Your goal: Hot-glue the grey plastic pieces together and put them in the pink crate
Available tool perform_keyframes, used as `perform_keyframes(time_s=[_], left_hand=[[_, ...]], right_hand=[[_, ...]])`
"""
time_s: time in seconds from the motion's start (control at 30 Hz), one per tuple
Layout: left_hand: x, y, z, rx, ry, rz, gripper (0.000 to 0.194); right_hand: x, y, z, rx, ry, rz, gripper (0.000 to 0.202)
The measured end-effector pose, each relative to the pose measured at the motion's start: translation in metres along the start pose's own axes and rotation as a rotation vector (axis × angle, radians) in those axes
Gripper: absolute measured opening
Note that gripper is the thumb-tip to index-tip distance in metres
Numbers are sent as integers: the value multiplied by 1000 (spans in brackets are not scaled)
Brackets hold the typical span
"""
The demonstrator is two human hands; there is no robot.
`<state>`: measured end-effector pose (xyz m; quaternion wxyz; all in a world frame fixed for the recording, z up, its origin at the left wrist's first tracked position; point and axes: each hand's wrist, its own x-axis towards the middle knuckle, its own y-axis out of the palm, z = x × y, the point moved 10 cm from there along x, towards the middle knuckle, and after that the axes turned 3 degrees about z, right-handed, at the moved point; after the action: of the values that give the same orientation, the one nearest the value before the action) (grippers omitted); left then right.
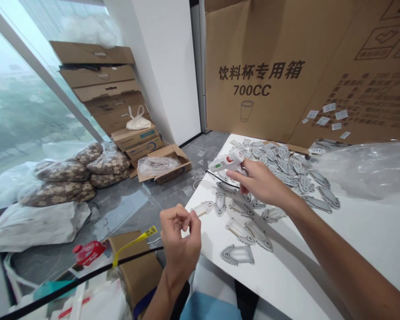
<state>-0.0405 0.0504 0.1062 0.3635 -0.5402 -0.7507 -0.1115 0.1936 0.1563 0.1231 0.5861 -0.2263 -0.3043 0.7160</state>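
Note:
My right hand (253, 178) is wrapped round a white hot-glue gun (227, 161) with red and green marks, held above the white table (363, 244). A black cord hangs by the gun. My left hand (182, 226) is raised at the table's left edge, fingers curled with the fingertips pinched together; what they hold, if anything, is too small to make out. Grey flat frame-shaped pieces (237, 254) lie singly below my right hand, and many more are heaped (283, 162) behind it.
A large cardboard box (266, 40) stands behind the table, with a clear plastic bag (373, 169) at right. Stacked boxes (103, 98), patterned bags (60, 178) and an open carton (173, 171) are at left. A black cable with a yellow tag (133, 242) crosses the lower left.

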Motion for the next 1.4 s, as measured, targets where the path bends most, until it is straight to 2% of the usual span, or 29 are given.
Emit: perform_keyframes(time_s=[0.1,0.17,0.3,0.37,0.43,0.5,0.63,0.7,0.77,0.93,1.13,1.4], left_hand=[[2,0,18,8,-144,58,16],[3,3,29,16,-189,131,18],[7,19,30,237,-28,366,33],[4,30,37,375,28,496,38],[1,37,47,448,40,561,38],[-1,38,56,484,37,561,33],[-2,33,66,540,26,462,21],[-3,31,66,558,24,407,17],[-4,29,65,572,29,368,21],[-6,31,60,583,74,352,22],[-7,31,60,579,85,345,13],[-8,32,62,582,76,343,11]], right_hand=[[-1,0,0,7,7,5,31],[-1,1,1,20,5,8,30],[-1,1,3,42,2,7,27],[-1,1,3,59,1,11,25],[-1,2,1,65,11,13,27],[-1,2,0,58,13,19,30],[-1,9,-1,15,-12,92,31],[-1,14,-2,-39,-12,138,34],[-3,21,-2,-109,-30,195,37],[-7,41,4,-244,-99,329,32],[-7,45,8,-272,-88,344,24],[-8,54,8,-290,-121,351,26]])
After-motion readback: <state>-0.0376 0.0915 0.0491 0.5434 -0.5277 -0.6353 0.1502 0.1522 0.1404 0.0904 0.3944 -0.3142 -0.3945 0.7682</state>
